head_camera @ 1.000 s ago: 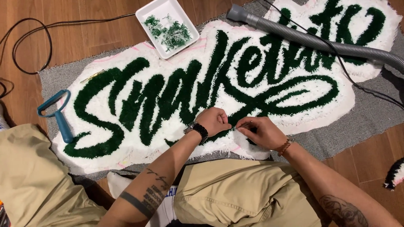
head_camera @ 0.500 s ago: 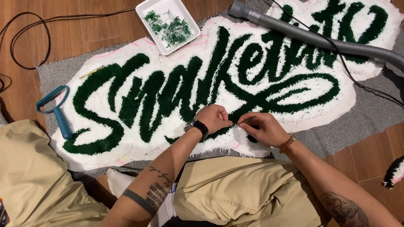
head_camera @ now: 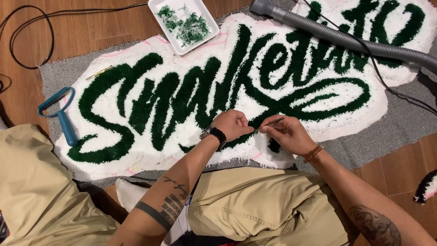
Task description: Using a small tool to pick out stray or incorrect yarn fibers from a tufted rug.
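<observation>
A white tufted rug (head_camera: 191,132) with dark green script lettering lies on grey backing cloth on the wood floor. My left hand (head_camera: 232,124), with a black watch at the wrist, presses its closed fingers into the pile near the rug's lower edge. My right hand (head_camera: 287,133), with a bead bracelet, pinches a thin metal tool (head_camera: 268,124) whose tip meets the left fingers at a green stroke. Whether the tool is tweezers or small scissors I cannot tell.
A white tray (head_camera: 204,38) of green and white yarn trimmings sits at the rug's top edge. A grey vacuum hose (head_camera: 346,38) crosses the upper right, with a black cable beside it. A blue handled tool (head_camera: 63,119) lies at left. My knees in tan trousers are below.
Both hands stay at the same spot on the rug with small finger movements. The view has shifted slightly, so the rug sits a little higher in the picture.
</observation>
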